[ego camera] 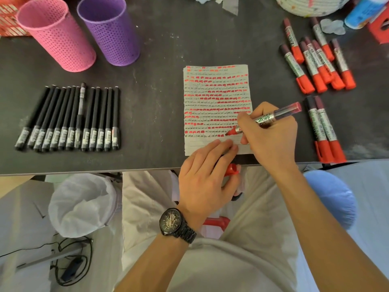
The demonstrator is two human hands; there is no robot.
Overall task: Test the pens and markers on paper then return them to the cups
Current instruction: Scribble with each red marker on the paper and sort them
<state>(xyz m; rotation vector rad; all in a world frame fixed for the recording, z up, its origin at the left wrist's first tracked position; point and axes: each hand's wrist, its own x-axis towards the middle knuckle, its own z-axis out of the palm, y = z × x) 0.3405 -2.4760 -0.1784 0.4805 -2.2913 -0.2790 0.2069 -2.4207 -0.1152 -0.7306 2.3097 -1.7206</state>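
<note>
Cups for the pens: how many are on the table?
2. The pink cup stands at the far left of the table; the purple cup stands just right of it. Others could lie beyond the picture's top edge.

Right hand (271, 133) gripping, left hand (203, 178) resting

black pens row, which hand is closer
Left. The left hand, holding a red cap, presses the paper's near edge, right of the black pens; the right hand, gripping a marker, is farther right.
</note>
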